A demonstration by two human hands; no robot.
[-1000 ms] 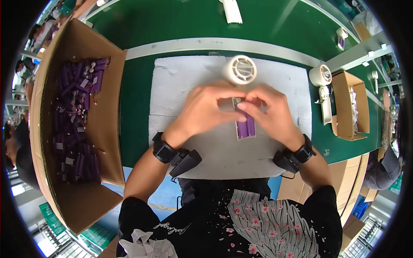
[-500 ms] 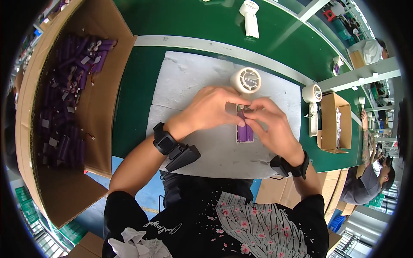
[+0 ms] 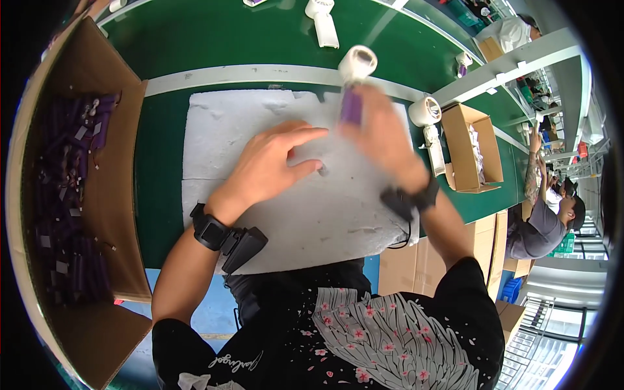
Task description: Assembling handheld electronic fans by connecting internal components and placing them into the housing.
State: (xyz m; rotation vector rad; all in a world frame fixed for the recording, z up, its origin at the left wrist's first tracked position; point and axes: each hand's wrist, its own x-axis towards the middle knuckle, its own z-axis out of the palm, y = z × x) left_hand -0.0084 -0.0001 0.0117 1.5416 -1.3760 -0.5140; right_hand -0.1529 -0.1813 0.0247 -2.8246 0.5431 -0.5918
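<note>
A white handheld fan (image 3: 357, 64) with purple batteries in its open handle is gripped by my right hand (image 3: 382, 133), blurred by motion. It is lifted over the far edge of the white foam sheet (image 3: 279, 224), its round head pointing away from me. My left hand (image 3: 270, 162) hovers over the foam, thumb and fingers apart, with nothing in it. Another white fan (image 3: 430, 130) lies just right of the foam, beside a small cardboard box (image 3: 472, 149).
A large cardboard box (image 3: 114, 195) at left holds many purple batteries (image 3: 65, 188) with wires. Beyond a pale rail (image 3: 260, 75), another white fan (image 3: 323, 25) lies on the green bench (image 3: 227, 39). Co-workers (image 3: 549, 224) sit at far right.
My right hand has lifted the fan off the foam and carried it away from me. My left hand has let go and drawn back to the left; my view has shifted.
</note>
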